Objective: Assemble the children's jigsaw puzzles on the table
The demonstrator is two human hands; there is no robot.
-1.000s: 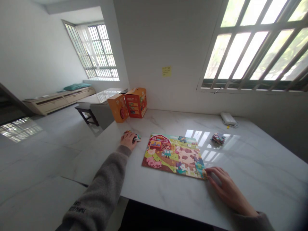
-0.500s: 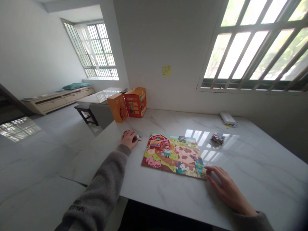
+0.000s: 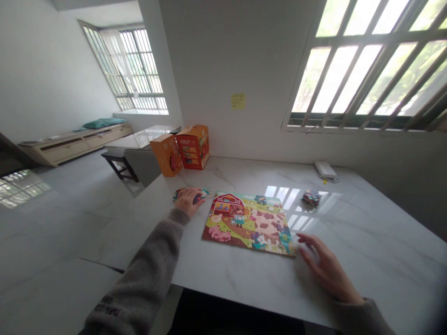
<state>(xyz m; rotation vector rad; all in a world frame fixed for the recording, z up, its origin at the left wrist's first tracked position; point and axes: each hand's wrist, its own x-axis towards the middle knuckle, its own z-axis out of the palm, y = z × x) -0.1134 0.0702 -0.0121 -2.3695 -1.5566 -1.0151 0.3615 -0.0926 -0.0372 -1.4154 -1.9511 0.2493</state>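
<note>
A jigsaw puzzle with a red barn, a pink pig and a spotted cow lies on the white marble-patterned table. Left of it, my left hand is curled over a cluster of loose puzzle pieces, the thumb bent in against them. The pieces show on both sides of the hand; those under the palm are hidden. My right hand hovers or rests beside the puzzle's lower right corner, fingers curved and apart from the thumb, holding nothing. A dark piece sits in the puzzle's top edge.
A small stack of puzzle pieces stands right of the puzzle. Two orange boxes are at the table's back left. Near the wall at the back right lies a white device with a cord. A yellow note is on the wall.
My right hand has come off the puzzle's right edge, leaving a small gap. More loose pieces show around my left hand. The whole view has shifted slightly.
</note>
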